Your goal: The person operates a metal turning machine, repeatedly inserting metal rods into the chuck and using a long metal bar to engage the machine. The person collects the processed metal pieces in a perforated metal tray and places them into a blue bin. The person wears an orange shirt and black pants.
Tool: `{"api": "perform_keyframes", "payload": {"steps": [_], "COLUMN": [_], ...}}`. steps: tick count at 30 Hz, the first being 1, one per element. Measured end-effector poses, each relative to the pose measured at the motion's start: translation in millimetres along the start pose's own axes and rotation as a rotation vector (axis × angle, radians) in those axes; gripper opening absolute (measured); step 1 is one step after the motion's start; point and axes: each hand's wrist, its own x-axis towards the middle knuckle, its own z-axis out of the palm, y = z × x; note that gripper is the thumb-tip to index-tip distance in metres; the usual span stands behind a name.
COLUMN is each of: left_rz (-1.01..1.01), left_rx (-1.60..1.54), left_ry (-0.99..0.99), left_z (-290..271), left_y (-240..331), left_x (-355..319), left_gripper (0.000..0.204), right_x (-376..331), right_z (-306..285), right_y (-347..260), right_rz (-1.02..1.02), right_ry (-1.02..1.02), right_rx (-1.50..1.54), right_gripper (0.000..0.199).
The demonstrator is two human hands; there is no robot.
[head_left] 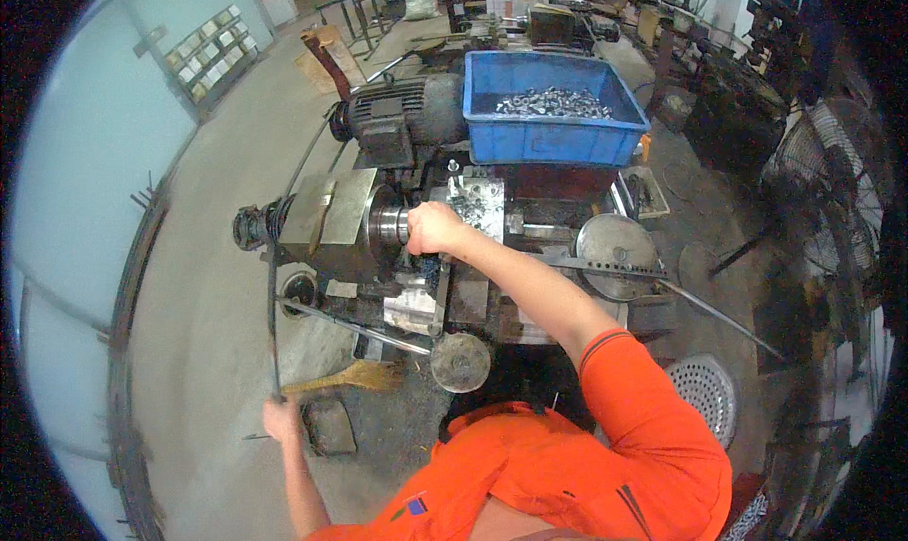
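My left hand (280, 418) is closed round the lower end of a long thin metal lever (273, 323), which runs up to the left end of a small lathe's headstock (326, 224). A short thin rod pokes out beside that hand; what it belongs to, I cannot tell. My right hand (435, 227) is closed at the front of the round steel chuck (386, 223). Whatever its fingers hold there is hidden behind the hand. Metal chips lie on the bright slide (482, 205) just right of it. On the headstock rests a flat metal plate (345, 200) with a brush-like tool (323, 221).
Behind the lathe stand an electric motor (402, 111) and a blue bin (553, 144) of small metal parts. Handwheels (619, 248), (461, 362) and a long bar (719, 314) jut toward me. A broom (364, 375) and dustpan (329, 426) lie on the floor; a fan (823, 191) stands right.
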Motion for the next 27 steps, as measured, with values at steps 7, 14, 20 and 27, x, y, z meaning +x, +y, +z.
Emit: {"api": "perform_keyframes", "payload": {"steps": [7, 14, 20, 27], "left_rz": [0.084, 0.176, -0.06, 0.116], "left_rx": [-0.238, -0.967, -1.071, -1.134], "left_ry": [-0.433, -0.768, -0.879, -0.847], "left_z": [-20.8, 4.4, 58.3, 67.7], "left_y": [9.8, 32.4, 7.8, -12.8], "left_x": [15.5, 71.8, 119.8, 118.8], "left_gripper": [0.026, 0.036, 0.045, 0.048], "right_x": [-19.4, -64.8, -199.8, -487.4], "right_z": [-23.4, -128.0, -86.4, 61.3], "right_y": [19.0, 80.6, 86.7, 146.1], "right_rz": [-0.046, 0.083, -0.063, 0.978], "right_ry": [0.187, 0.753, 0.958, 0.703], "right_rx": [-0.305, -0.277, 0.118, -0.026], "right_gripper": [0.026, 0.061, 0.053, 0.051]}}
